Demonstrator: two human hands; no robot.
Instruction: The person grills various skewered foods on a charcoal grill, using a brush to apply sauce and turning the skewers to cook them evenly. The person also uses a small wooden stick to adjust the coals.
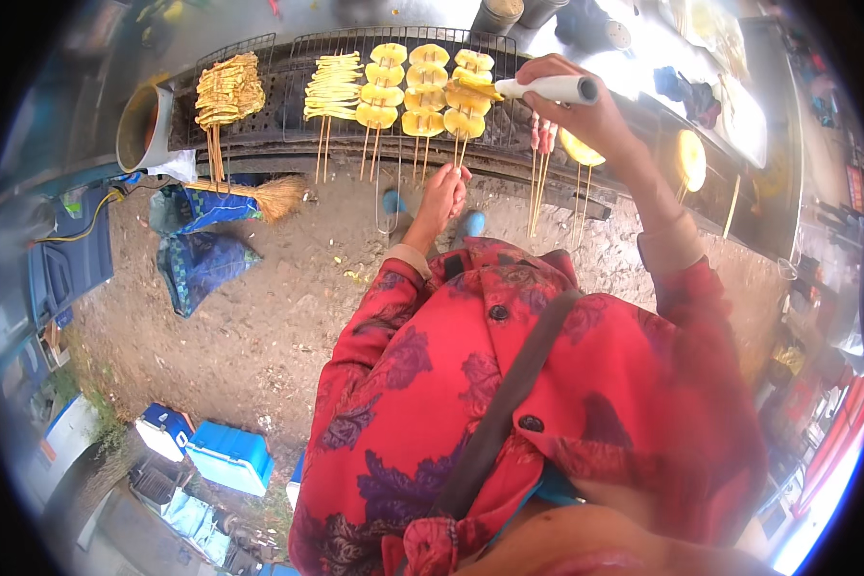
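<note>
My left hand grips the stick ends of a skewer of yellow slices, which lies on the wire rack of a grill. A brush with a white tubular handle is in my right hand, its yellow-coated bristles touching the slices. To the left lie more sliced skewers, a skewer of thin pale strips and a bunch of browned folded skewers. Right of the brush are pinkish meat skewers, partly hidden by my hand, and a flat yellow piece on sticks.
A round yellow piece on sticks rests farther right along the grill. A straw broom and blue bags are below the grill's left end. Blue cooler boxes stand on the dirt ground behind. Cylindrical containers stand beyond the rack.
</note>
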